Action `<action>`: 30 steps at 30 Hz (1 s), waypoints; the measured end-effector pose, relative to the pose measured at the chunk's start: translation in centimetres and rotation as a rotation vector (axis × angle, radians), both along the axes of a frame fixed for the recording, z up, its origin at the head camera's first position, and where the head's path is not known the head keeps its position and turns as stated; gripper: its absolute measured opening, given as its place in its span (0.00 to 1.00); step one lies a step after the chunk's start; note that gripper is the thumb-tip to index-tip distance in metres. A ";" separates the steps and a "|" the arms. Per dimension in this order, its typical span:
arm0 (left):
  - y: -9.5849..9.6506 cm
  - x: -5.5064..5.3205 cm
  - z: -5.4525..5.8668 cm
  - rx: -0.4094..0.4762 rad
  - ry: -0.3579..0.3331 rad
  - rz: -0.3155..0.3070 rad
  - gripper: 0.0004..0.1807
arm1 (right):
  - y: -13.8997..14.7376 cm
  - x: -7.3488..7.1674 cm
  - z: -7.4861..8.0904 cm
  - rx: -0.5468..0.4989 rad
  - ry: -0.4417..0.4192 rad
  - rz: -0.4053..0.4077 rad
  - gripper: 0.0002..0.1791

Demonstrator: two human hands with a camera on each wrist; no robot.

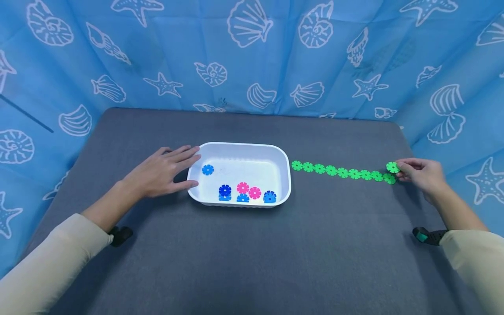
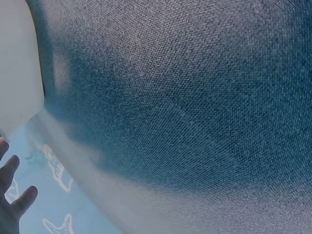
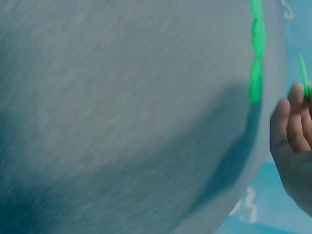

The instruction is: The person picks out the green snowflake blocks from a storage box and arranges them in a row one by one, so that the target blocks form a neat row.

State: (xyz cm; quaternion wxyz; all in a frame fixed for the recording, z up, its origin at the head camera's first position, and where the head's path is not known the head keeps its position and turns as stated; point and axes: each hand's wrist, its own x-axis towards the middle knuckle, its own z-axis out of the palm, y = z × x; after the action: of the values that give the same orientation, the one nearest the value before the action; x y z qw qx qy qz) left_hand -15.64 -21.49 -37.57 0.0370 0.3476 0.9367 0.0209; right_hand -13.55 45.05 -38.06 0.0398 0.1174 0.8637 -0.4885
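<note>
My right hand [image 1: 425,175] pinches a green notched disc [image 1: 392,167] between thumb and fingers, over the right end of a row of green discs [image 1: 342,173]. In the right wrist view this held disc [image 3: 303,73] shows edge-on, apart from the row. The row runs from beside the white tray [image 1: 288,175] out to the right, disc beside disc. My left hand [image 1: 159,174] lies at the tray's left end with fingers spread, fingertips at the rim. Inside the tray are several loose discs, among them a light blue disc [image 1: 208,169], a pink disc [image 1: 254,193] and a dark blue disc [image 1: 225,190].
The grey cloth-covered table [image 1: 252,253] stretches under everything. Behind it and along both sides hangs a blue curtain [image 1: 275,57] with white shell and starfish prints. A dark camera strap [image 1: 429,236] sits at the right wrist.
</note>
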 end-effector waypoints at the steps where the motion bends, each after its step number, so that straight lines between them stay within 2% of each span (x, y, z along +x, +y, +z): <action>1: 0.0 0.0 0.0 0.001 0.001 -0.002 0.46 | 0.3 0.3 -0.3 -0.014 0.026 -0.029 0.10; 4: 0.0 -0.1 -0.2 0.004 0.002 -0.008 0.46 | 1.1 0.9 -0.7 -0.012 0.074 -0.083 0.13; 7: 0.1 -0.2 -0.2 0.009 0.000 -0.010 0.46 | 1.6 1.3 -1.0 0.004 0.076 -0.100 0.16; 16: 0.1 -0.1 -0.2 0.017 -0.003 -0.013 0.46 | 3.0 1.6 -2.1 0.085 0.019 -0.104 0.14; 19: 0.1 -0.1 -0.1 0.015 -0.003 -0.012 0.46 | 3.1 1.5 -2.3 0.138 0.004 -0.093 0.08; 22: 0.1 -0.1 -0.1 0.014 -0.003 -0.011 0.46 | 3.1 1.5 -2.4 0.177 -0.018 -0.075 0.12; 27: 0.2 -0.1 -0.1 0.015 -0.010 -0.008 0.46 | 3.4 1.6 -2.1 0.119 -0.026 -0.053 0.09; 30: 0.2 -0.1 -0.1 0.015 -0.019 -0.002 0.46 | 3.5 1.6 -1.8 0.086 -0.037 -0.045 0.11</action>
State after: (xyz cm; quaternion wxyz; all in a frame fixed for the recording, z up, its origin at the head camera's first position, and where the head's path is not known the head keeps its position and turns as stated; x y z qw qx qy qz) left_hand -15.73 -21.30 -37.67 0.0432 0.3483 0.9359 0.0310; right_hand -11.94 48.57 -39.83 0.0397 0.1476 0.8801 -0.4495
